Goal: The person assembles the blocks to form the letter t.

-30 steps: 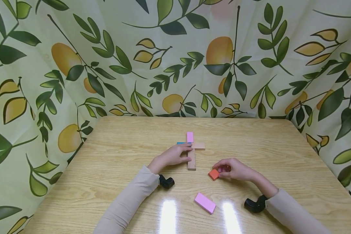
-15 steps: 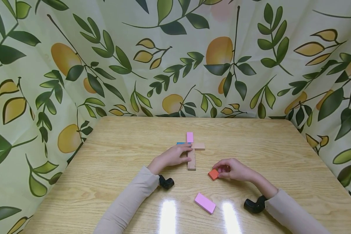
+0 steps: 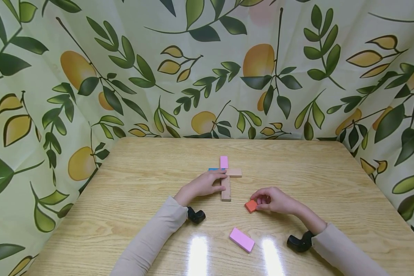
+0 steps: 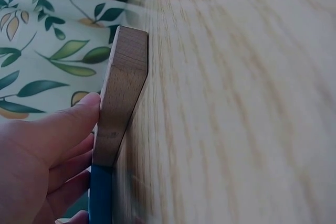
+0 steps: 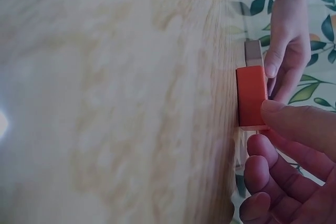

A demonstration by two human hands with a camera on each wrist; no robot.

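Leaf-and-fruit cloth [image 3: 210,46] hangs behind and at both sides of the wood-grain desk [image 3: 151,161]. Orange block [image 3: 250,206]: appears flat on the desk, right of the long wooden block [image 3: 226,191] and apart from it. Right hand [image 3: 276,200] pinches it, thumb and finger on its edges. Change: over the last second, the orange block and right hand shift very slightly leftward; gap to the long wooden block narrows a little. Reading: probably a slow slide; orange block not yet joined to the group. Left hand [image 3: 201,183] keeps its place, fingers relaxed, thumb on the long wooden block, others beside the blue block [image 3: 212,169]. Beyond: pale block [image 3: 235,173] extending right, far pink block [image 3: 224,161] behind. Near pink block [image 3: 242,240]: slantwise, closer to the person, untouched.
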